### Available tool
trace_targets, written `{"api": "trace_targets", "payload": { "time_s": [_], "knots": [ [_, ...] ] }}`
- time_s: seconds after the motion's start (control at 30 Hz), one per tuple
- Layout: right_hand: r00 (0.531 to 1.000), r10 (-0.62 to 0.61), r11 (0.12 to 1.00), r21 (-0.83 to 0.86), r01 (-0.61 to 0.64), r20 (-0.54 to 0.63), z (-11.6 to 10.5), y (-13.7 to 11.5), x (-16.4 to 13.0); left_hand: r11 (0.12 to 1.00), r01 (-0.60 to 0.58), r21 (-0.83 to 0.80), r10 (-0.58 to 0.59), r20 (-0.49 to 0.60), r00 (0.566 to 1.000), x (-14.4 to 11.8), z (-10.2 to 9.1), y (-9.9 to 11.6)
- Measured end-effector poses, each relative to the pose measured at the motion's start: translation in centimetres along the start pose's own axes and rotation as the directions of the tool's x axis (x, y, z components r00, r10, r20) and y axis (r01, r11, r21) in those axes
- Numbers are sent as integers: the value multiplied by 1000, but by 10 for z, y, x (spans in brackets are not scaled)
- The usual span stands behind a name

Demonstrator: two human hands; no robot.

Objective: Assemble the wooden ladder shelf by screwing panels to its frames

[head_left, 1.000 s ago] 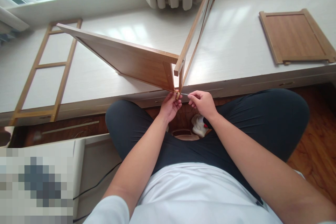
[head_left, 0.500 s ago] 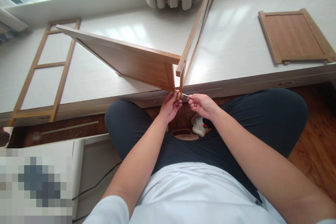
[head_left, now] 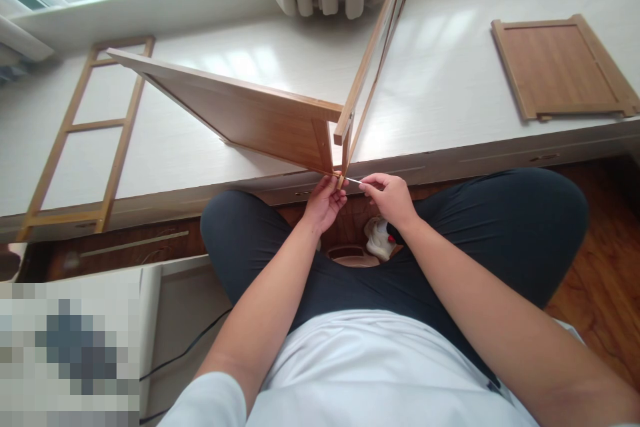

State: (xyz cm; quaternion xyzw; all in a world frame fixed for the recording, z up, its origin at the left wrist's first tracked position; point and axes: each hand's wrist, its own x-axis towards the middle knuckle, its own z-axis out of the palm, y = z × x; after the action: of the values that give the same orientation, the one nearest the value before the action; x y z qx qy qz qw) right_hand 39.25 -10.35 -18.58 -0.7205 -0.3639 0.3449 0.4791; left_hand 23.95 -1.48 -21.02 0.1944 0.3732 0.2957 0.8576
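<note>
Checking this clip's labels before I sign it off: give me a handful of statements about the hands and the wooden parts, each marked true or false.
1. The left hand grips the bottom corner where the solid wooden panel meets the upright frame. True.
2. The right hand pinches a thin metal pin pointed at that corner. True.
3. The ladder-like frame stands upright on the ledge. False: it lies flat at the left.
4. The small wooden panel at the right rests in the person's lap. False: it lies flat on the ledge.
5. Both hands are far apart. False: they are close together.
</note>
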Motion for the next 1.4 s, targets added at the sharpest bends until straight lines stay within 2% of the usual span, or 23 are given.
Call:
{"api": "trace_targets", "payload": {
  "time_s": [0.27,0.57,1.17,1.4],
  "knots": [
    [984,-176,973,-156,168,-37,0,0,1,1000,-3,-8,3,5,1000,2,-1,-1],
    [933,-359,911,-232,341,-37,-1,-3,1,1000,9,-3,-9,-2,1000,2,-1,-1],
    [885,-461,864,-256,432,-61,3,4,4,1000,1,-26,0,17,1000,4,-2,-2],
    [936,-346,915,-243,321,-66,2,2,2,1000,-1,-16,1,14,1000,3,-2,-3]
  ]
}}
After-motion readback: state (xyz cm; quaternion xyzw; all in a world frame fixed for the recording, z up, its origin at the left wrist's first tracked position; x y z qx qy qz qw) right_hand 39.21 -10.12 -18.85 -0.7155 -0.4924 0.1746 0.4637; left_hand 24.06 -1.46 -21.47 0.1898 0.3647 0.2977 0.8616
